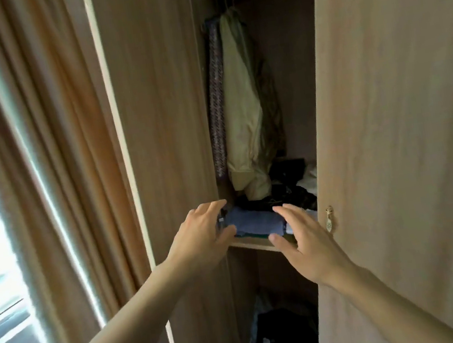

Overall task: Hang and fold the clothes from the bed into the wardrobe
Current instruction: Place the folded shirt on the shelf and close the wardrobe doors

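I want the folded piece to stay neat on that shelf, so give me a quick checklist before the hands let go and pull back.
1. Folded blue garment lies on the shelf: ok.
2. Its fold is intact: ok.
3. Left hand and right hand flank it, fingers spread: ok.
4. Front edge is fully behind the shelf lip: cannot tell.
5. Dark clothes behind leave room: cannot tell.
6. Hanging beige jacket clears it: ok.

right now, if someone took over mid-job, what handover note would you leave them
Left hand: open, at the left end of the folded blue garment.
Right hand: open, at its right end; grip unclear.
Garment lies at the front of the wardrobe shelf, ahead of dark clothes.
Beige jacket and patterned garment hang above.
Done: this fold is shelved.
Left: bed not in view, cannot tell.
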`<state>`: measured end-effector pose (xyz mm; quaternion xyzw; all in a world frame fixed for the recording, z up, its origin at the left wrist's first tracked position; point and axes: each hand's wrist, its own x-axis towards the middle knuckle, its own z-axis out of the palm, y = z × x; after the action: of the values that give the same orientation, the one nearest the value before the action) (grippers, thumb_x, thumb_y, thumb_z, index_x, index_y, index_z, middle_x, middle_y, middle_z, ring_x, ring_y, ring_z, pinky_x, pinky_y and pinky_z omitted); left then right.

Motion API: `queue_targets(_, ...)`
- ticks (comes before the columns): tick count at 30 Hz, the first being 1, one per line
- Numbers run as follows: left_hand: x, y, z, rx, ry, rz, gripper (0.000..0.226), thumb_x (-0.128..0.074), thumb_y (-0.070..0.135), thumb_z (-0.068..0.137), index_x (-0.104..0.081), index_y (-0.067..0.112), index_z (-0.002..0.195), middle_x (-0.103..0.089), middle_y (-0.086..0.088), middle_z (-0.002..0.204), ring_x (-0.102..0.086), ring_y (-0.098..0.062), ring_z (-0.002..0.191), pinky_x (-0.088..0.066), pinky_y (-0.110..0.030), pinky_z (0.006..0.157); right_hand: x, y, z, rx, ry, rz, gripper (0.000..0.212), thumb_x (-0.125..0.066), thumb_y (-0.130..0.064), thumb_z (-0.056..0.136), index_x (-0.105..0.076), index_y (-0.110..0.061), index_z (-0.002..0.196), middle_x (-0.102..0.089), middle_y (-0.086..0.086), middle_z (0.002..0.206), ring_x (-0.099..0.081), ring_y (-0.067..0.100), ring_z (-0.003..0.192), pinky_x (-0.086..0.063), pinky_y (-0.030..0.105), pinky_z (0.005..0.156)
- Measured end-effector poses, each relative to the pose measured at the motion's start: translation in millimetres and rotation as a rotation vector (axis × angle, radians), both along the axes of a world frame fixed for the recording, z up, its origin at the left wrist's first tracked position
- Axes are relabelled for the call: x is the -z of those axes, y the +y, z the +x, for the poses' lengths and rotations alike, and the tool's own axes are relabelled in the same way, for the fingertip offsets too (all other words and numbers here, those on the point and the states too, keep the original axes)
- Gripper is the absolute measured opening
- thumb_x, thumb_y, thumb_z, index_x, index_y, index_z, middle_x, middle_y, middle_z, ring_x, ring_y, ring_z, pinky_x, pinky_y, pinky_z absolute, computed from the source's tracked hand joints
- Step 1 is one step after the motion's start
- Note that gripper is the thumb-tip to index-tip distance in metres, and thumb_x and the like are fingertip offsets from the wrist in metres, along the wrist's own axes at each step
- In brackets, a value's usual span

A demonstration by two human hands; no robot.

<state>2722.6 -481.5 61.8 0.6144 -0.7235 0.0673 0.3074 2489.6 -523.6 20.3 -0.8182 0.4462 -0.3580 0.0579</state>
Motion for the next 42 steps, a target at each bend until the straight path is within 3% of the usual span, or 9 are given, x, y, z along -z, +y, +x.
queue_targets(11, -32, 20, 125, -0.139, 0.157, -0.235, 0.062, -0.054, 0.045, 0.092, -0.031, 0.027, 0.147, -0.047, 0.002, 0.145, -0.043, -0.022, 0.132, -0.039, -0.036, 0.105, -24, 7, 117, -0.083, -0.004, -0.032, 0.062, -0.042, -0.057, 0.096, -0.028, -0.032, 0.151, -0.026, -0.011, 0.158, -0.02, 0.006, 0.145, -0.024, 0.03, 0.118)
queue_targets(15, -40, 2, 162, -0.135, 0.153, -0.312, 0.066, -0.055, 0.047, 0.091, -0.026, 0.028, 0.147, -0.043, 0.004, 0.147, -0.043, -0.019, 0.131, -0.042, -0.033, 0.101, -39, 0, 158, -0.057, -0.004, -0.055, 0.061, -0.043, -0.054, 0.096, -0.029, -0.03, 0.151, -0.028, -0.011, 0.157, -0.021, 0.006, 0.145, -0.023, 0.027, 0.116)
queue_targets(19, -39, -20, 188, -0.065, 0.147, -0.29, 0.071, -0.055, 0.047, 0.091, -0.024, 0.024, 0.151, -0.036, 0.003, 0.154, -0.039, -0.023, 0.136, -0.039, -0.037, 0.107, -43, -6, 195, -0.023, 0.0, -0.074, 0.061, -0.044, -0.053, 0.097, -0.031, -0.028, 0.151, -0.031, -0.011, 0.155, -0.025, 0.006, 0.144, -0.027, 0.031, 0.117)
queue_targets(26, -46, -65, 204, 0.062, 0.359, -0.197, 0.071, -0.053, 0.039, 0.094, -0.022, 0.012, 0.152, -0.035, -0.005, 0.156, -0.033, -0.025, 0.142, -0.031, -0.039, 0.114, -41, -18, 225, 0.058, 0.062, -0.033, 0.062, -0.041, -0.056, 0.095, -0.029, -0.03, 0.15, -0.03, -0.014, 0.154, -0.025, 0.006, 0.144, -0.029, 0.033, 0.117)
queue_targets(31, -49, -75, 197, 0.147, 0.486, -0.177, 0.04, -0.056, 0.026, 0.093, -0.045, 0.012, 0.129, -0.057, -0.004, 0.122, -0.055, -0.027, 0.111, -0.047, -0.043, 0.095, -40, -24, 232, 0.078, 0.095, -0.014, 0.062, -0.044, -0.055, 0.095, -0.028, -0.031, 0.15, -0.028, -0.015, 0.155, -0.023, 0.006, 0.144, -0.028, 0.034, 0.117)
queue_targets(38, -44, -77, 183, 0.243, 0.501, -0.202, 0.044, -0.05, 0.012, 0.091, -0.044, 0.014, 0.135, -0.055, -0.004, 0.129, -0.056, -0.026, 0.114, -0.049, -0.049, 0.098, -44, -34, 230, 0.065, 0.094, -0.037, 0.068, -0.052, -0.052, 0.093, -0.023, -0.032, 0.152, -0.024, -0.015, 0.157, -0.02, 0.005, 0.146, -0.027, 0.032, 0.118)
queue_targets(40, -43, -78, 177, 0.27, 0.491, -0.226, 0.039, -0.049, 0.011, 0.092, -0.046, 0.015, 0.131, -0.055, -0.002, 0.126, -0.056, -0.023, 0.111, -0.05, -0.047, 0.096, -43, -36, 226, 0.062, 0.089, -0.034, 0.07, -0.054, -0.05, 0.093, -0.021, -0.032, 0.153, -0.024, -0.015, 0.158, -0.021, 0.006, 0.146, -0.028, 0.033, 0.118)
queue_targets(42, -41, -80, 170, 0.304, 0.499, -0.245, 0.033, -0.048, 0.012, 0.094, -0.048, 0.019, 0.126, -0.056, 0.001, 0.124, -0.058, -0.016, 0.109, -0.052, -0.034, 0.093, -41, -39, 222, 0.058, 0.083, -0.03, 0.073, -0.055, -0.05, 0.092, -0.019, -0.033, 0.153, -0.023, -0.015, 0.158, -0.021, 0.006, 0.146, -0.029, 0.034, 0.118)
